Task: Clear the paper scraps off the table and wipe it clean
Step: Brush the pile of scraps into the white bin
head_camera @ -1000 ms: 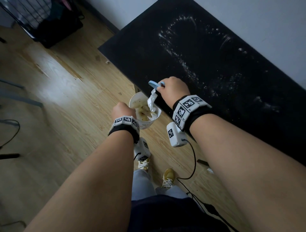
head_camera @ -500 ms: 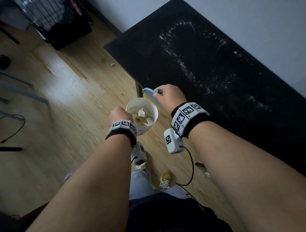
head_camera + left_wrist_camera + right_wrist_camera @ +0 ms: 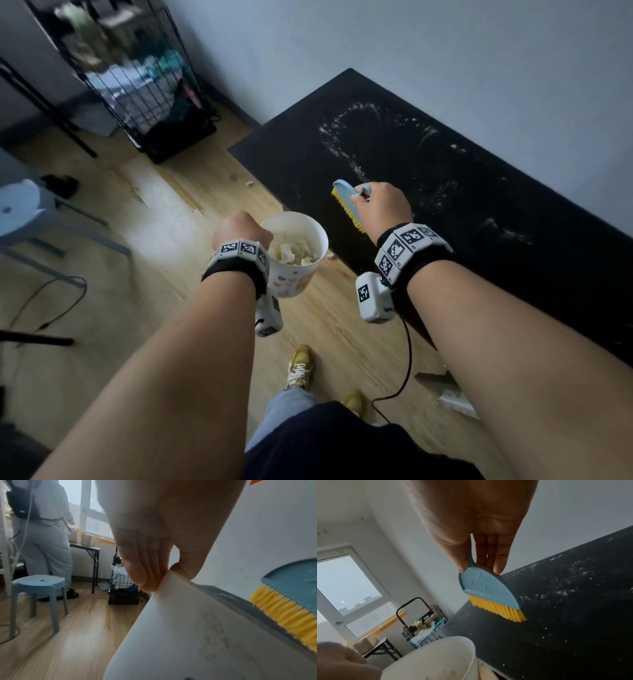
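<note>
Scraps (image 3: 294, 249) of paper are lying in the white cup (image 3: 297, 260) that we are gripping by its rim with our left hand (image 3: 239, 230), just off the black table's (image 3: 479, 212) edge. We are pinching a blue brush (image 3: 346, 202) in our right hand (image 3: 383, 205), its yellow bristles perhaps touching the table, where white crumbs (image 3: 349, 161) are lying scattered beyond both hands.

Left hand (image 3: 239, 230) holds paper cup (image 3: 295, 255) of scraps beside table (image 3: 479, 219) edge; right hand (image 3: 383, 205) holds brush (image 3: 346, 202) over table.
</note>
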Action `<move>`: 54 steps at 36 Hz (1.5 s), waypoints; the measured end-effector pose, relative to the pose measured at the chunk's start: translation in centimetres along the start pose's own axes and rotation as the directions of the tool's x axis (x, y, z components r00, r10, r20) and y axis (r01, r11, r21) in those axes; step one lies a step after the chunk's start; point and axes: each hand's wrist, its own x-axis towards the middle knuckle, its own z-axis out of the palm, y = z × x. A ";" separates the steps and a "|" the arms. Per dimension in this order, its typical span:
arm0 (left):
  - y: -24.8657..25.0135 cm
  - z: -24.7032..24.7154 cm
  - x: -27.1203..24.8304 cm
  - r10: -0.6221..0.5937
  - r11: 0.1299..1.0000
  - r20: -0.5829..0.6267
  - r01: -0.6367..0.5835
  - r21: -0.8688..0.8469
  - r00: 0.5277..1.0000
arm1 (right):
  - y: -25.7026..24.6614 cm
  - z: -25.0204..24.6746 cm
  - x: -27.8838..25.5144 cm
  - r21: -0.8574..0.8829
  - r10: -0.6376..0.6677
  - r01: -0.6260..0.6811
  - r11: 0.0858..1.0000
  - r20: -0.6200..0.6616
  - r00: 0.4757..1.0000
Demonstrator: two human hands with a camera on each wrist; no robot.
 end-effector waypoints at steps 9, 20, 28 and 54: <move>8.2 -0.1 -2.6 0.123 0.991 -0.029 -0.124 -0.044 0.992 | 5.2 -6.9 -1.1 0.028 0.091 -0.088 0.996 -0.121 0.988; 18.4 5.5 -5.5 0.279 0.954 0.086 -0.266 -0.136 0.956 | 13.1 -13.2 -2.6 0.038 0.295 -0.296 0.955 -0.269 0.917; 27.9 10.7 -6.6 0.445 0.896 0.213 -0.429 -0.119 0.870 | 20.1 -16.7 -2.9 0.097 0.523 -0.526 0.845 -0.357 0.774; 53.2 27.1 -17.8 0.733 0.610 0.450 -0.786 -0.101 0.511 | 36.9 -23.4 -8.0 0.447 0.842 -0.760 0.472 -0.486 0.236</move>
